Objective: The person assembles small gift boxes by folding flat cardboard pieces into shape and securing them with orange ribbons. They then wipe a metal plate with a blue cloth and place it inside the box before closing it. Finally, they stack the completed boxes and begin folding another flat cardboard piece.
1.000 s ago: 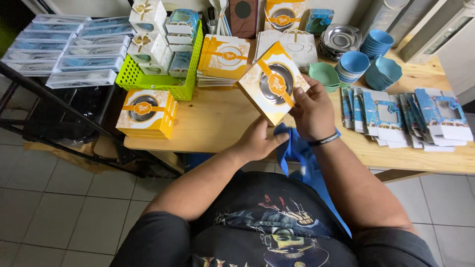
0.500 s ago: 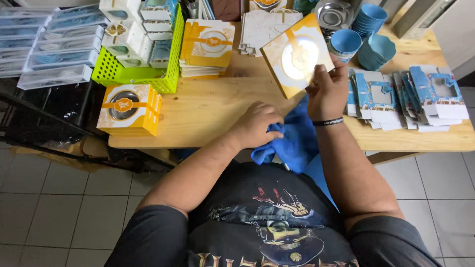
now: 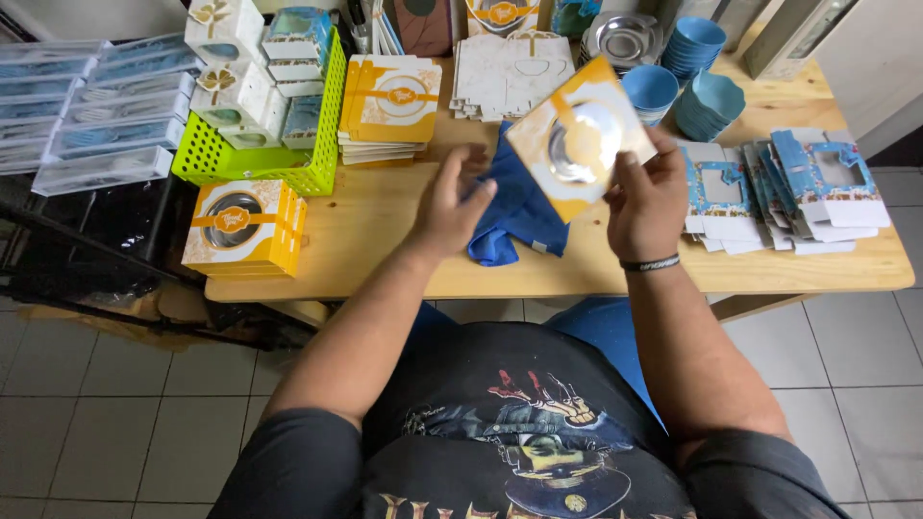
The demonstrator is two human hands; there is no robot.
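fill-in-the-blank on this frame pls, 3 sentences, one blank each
1. The right hand holds up a flat yellow box with a round ____ window.
2. The left hand rests on a ____ cloth lying on the wooden table.
3. The small white boxes sit in a ____ plastic basket.

Missing words: clear; blue; green

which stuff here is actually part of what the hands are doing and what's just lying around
In hand:
right hand holding the yellow windowed box sleeve
left hand on the blue cloth

Lying about:
green basket of small boxes
stack of blue bowls
flat blue box blanks
finished yellow boxes
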